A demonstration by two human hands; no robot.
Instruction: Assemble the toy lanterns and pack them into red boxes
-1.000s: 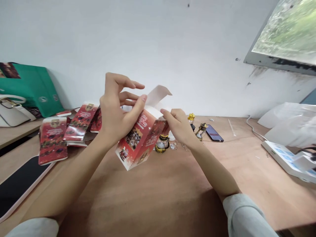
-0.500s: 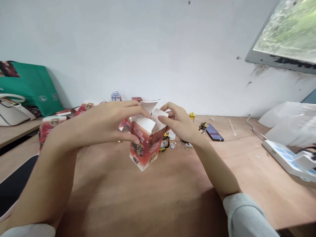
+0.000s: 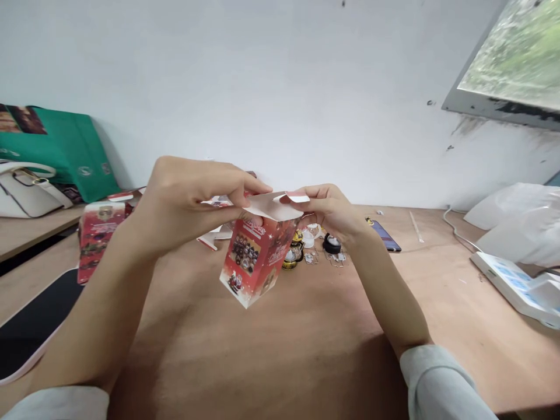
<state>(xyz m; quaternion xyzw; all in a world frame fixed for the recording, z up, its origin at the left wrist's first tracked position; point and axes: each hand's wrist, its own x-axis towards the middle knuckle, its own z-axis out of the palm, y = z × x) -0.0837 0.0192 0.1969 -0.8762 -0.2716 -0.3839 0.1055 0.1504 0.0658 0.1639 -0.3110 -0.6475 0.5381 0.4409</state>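
A red printed cardboard box (image 3: 258,256) hangs tilted above the table between my hands, its white-lined top flaps partly folded over the opening. My left hand (image 3: 205,198) pinches the top left edge, thumb against the printed face and fingers over a flap. On the right, my right hand (image 3: 330,213) grips the upper right edge beside a small folded flap (image 3: 297,197). Behind the box sit small black-and-gold ornaments (image 3: 294,254) and a black round piece (image 3: 331,244), partly hidden by box and hand.
More red boxes (image 3: 98,236) lie at the left near a white handbag (image 3: 30,189) and a green bag (image 3: 65,151). A black pad (image 3: 32,324) lies front left. At right are a phone (image 3: 386,236), a power strip (image 3: 516,289) and white plastic bags (image 3: 520,219).
The box's upright flaps have been folded down over its opening. My left hand has shifted from the box's side to its top edge, and my right hand has closed on the right edge.
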